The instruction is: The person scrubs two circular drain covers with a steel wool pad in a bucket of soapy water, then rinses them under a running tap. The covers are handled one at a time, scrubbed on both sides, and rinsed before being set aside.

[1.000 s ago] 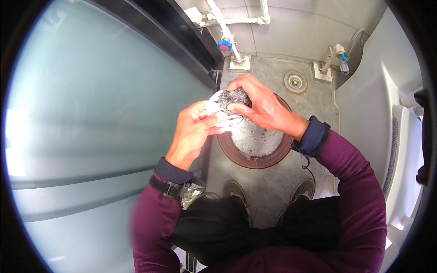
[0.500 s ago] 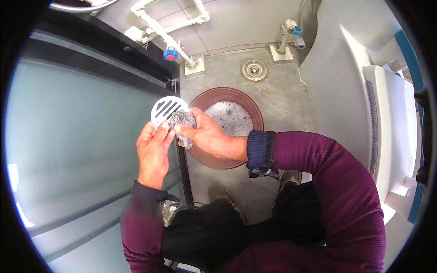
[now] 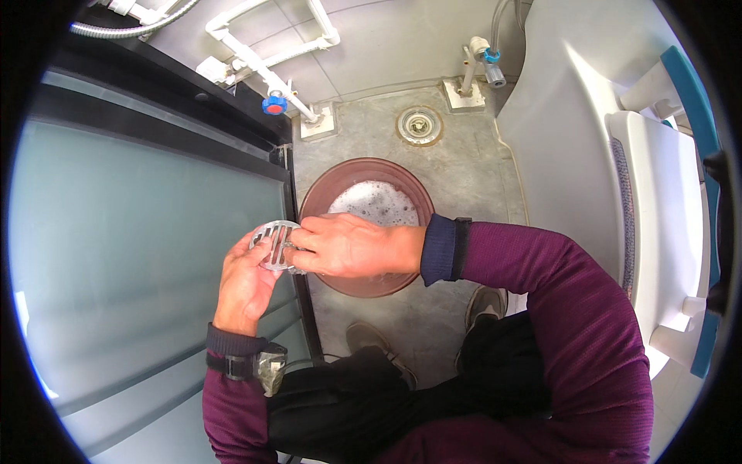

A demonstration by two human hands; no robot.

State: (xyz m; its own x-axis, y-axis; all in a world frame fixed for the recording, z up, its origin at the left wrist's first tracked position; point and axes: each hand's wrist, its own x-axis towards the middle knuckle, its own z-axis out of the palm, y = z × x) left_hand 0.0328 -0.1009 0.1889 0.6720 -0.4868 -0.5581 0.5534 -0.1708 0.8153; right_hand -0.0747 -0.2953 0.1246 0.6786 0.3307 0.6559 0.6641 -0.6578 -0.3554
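Note:
A round slotted drain cover [image 3: 280,238] is pinched at its left side by my left hand [image 3: 246,278], with the thumb lying over its face. My right hand [image 3: 352,246] reaches across from the right, back of the hand up and fingers bent against the cover. The silver steel wool scrubber in those fingers is now mostly hidden beneath them. Both hands are above the left rim of a brown plastic basin [image 3: 365,288], which holds foamy, soapy water [image 3: 377,203].
Beyond the basin, a round floor drain [image 3: 420,126] sits in the grey floor. White pipes with a blue-and-red valve knob [image 3: 274,104] run along the wall. A frosted glass panel [image 3: 147,224] stands at the left, a white fixture [image 3: 661,201] at the right. My shoes [image 3: 369,340] are near the basin.
The drain cover has come lower and turned, now showing ribbed silvery slots rather than its white face. My right hand has rolled over onto the cover, hiding the scrubber. The view has shifted slightly.

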